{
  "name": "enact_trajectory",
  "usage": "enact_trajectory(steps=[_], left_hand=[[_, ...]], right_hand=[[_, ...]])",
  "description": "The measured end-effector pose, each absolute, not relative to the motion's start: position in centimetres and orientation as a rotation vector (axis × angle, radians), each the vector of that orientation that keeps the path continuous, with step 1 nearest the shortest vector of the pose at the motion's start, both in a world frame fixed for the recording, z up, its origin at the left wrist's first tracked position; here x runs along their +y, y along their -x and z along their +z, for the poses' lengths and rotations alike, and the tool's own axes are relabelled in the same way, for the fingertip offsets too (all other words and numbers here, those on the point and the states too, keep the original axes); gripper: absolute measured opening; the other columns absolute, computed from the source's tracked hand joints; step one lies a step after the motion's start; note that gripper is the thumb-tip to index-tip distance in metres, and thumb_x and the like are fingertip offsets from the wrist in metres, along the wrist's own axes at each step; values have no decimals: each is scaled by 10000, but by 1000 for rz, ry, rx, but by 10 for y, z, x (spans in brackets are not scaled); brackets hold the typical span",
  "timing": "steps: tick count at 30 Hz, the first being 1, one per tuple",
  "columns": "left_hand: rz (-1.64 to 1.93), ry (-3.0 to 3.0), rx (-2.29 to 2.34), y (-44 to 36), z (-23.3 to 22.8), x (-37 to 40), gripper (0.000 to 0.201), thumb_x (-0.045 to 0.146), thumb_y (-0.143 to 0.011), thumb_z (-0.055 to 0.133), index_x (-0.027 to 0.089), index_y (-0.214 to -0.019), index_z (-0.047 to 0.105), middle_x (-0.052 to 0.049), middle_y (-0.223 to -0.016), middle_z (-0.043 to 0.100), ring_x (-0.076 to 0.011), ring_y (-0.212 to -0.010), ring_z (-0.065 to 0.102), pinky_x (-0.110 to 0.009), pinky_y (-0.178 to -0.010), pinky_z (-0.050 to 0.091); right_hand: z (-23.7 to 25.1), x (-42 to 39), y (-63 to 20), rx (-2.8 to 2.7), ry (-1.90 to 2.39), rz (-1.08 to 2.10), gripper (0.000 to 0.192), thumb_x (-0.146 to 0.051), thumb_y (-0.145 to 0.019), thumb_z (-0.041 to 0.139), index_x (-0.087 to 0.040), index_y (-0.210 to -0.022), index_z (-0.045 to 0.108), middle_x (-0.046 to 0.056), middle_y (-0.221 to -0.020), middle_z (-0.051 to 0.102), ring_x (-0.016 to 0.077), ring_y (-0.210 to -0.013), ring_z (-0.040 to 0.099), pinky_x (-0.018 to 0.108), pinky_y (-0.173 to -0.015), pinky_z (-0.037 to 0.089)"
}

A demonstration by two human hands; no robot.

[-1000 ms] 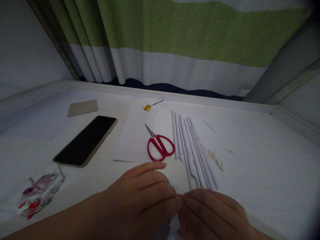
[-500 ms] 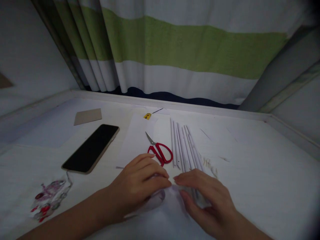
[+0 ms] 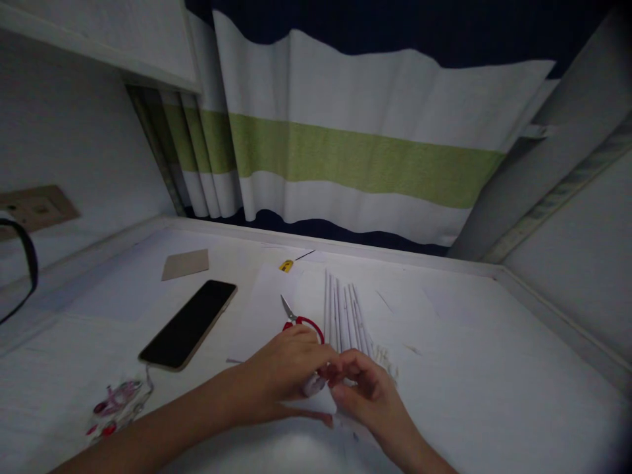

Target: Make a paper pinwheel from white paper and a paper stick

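Note:
My left hand (image 3: 291,365) is curled round a clear, shiny rounded object (image 3: 314,384), mostly covered by the fingers; its kind does not show. The fingertips of my right hand (image 3: 366,392) meet those of the left and are pinched together; what lies between them is hidden. Below both hands is white paper (image 3: 323,403). Just beyond the left hand lie scissors (image 3: 312,322) with red handles, partly covered by that hand. A row of thin white paper rolls (image 3: 340,313) lies beyond the fingertips.
To the left lie a dark phone (image 3: 190,322), beaded trinkets (image 3: 116,401) and a piece of grey card (image 3: 185,264). A white sheet (image 3: 264,299) lies beyond the left hand, with a small yellow item (image 3: 286,265) near the back ledge. A striped curtain (image 3: 360,155) hangs behind.
The view has tilted upward, so the table items sit lower. My hands, apart before, have come together at the fingertips, and the right fingers have curled in.

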State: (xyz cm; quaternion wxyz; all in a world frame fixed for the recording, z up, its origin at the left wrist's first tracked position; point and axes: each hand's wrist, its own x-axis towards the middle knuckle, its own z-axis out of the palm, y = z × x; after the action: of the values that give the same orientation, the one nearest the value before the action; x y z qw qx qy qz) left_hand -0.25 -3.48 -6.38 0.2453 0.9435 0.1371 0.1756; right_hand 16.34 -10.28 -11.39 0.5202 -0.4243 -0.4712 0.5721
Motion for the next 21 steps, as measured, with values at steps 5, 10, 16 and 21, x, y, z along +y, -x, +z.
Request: enact_trajectory(steps=[5, 10, 16, 21], left_hand=[[306, -2372, 570, -6, -39, -32, 463, 431, -569, 724, 203, -885, 475, 21, -786, 581, -154, -689, 533, -219, -578, 361], [224, -2272, 574, -11, -27, -24, 447, 394, -536, 751, 187, -833, 488, 46, -723, 566, -129, -625, 539, -183, -499, 340], [477, -2343, 726, -12, -24, -26, 687, 448, -511, 752, 170, -1078, 481, -72, -1014, 578, -245, -881, 549, -320, -732, 423], [913, -2098, 966, -10, -36, -38, 577, 435, -639, 680, 176, -1102, 453, -110, -1138, 504, -264, -1056, 456, -386, -909, 339]], right_hand=[[-112, -99, -165, -959, 951, 1587, 296, -386, -617, 722, -171, -767, 585, -1, -684, 624, 97, -488, 561, 199, -427, 449], [-104, -99, -167, -844, 974, 1616, 241, -229, -630, 715, -164, -840, 615, 37, -779, 669, 117, -590, 614, 186, -467, 478], [-104, -93, -175, -917, 1016, 1375, 258, -250, -708, 640, -140, -940, 608, 108, -886, 686, 212, -755, 655, 315, -627, 521], [-96, -84, -194, -1069, 1107, 840, 166, -267, -751, 604, -158, -875, 620, 74, -792, 695, 195, -683, 654, 297, -599, 528]])
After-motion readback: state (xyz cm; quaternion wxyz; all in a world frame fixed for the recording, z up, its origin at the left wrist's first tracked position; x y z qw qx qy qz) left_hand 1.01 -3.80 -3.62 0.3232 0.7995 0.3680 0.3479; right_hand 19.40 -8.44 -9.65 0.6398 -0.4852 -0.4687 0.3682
